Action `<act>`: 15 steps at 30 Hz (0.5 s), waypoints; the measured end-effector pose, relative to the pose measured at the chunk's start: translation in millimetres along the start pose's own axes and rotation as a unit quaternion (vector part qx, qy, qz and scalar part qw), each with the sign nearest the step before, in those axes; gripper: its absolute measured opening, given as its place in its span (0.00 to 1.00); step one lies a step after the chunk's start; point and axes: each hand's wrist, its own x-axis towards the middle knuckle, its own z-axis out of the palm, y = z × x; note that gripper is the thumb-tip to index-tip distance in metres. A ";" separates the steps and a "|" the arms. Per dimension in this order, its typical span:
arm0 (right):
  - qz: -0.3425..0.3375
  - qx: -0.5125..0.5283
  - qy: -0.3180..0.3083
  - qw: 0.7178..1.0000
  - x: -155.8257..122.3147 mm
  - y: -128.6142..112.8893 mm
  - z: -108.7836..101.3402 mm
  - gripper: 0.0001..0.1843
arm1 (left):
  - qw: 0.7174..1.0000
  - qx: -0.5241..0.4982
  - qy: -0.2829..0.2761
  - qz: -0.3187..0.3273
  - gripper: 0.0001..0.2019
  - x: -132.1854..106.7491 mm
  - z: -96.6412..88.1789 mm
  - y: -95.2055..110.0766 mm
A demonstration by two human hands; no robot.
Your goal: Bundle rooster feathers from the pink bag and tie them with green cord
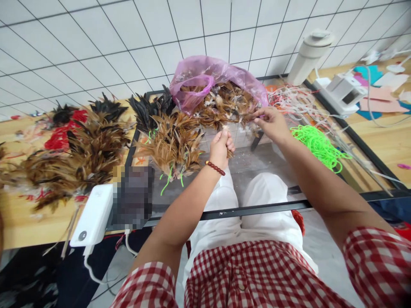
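My left hand (221, 147), with a red bead bracelet on the wrist, is closed in a fist round a small bunch of brown feathers (228, 150) held upright over the glass table (257, 167). My right hand (271, 124) reaches forward with its fingers pinched on a feather at the edge of the loose brown feather pile (224, 107). That pile spills out of a pink plastic bag (205, 79). A tied bundle of brown feathers (171, 147) with green strings lies just left of my left hand.
Black and brown feather bundles (86, 154) and red pieces cover the wooden table at left. A white power bank (93, 216) lies near the front edge. Neon green cord (317, 145), pale strings, a white bottle (310, 53) and a white device (342, 92) stand at right.
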 end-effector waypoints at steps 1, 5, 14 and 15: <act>0.021 0.030 -0.009 0.999 1.9 0.8 -2.5 0.06 | 1.000 -0.002 0.000 0.000 0.18 0.3 0.0 -0.2; 0.040 0.139 -0.097 0.985 0.7 -12.1 -10.9 0.07 | 1.000 -0.006 0.004 0.005 0.18 0.9 -0.3 -1.3; -0.109 -0.302 -0.175 0.931 6.5 -1.5 -45.2 0.11 | 1.000 -0.001 0.000 0.017 0.18 1.6 -1.0 -6.4; -0.110 -0.322 -0.194 0.920 7.4 4.2 -45.2 0.12 | 1.000 0.001 -0.003 0.018 0.18 1.6 -1.1 -7.0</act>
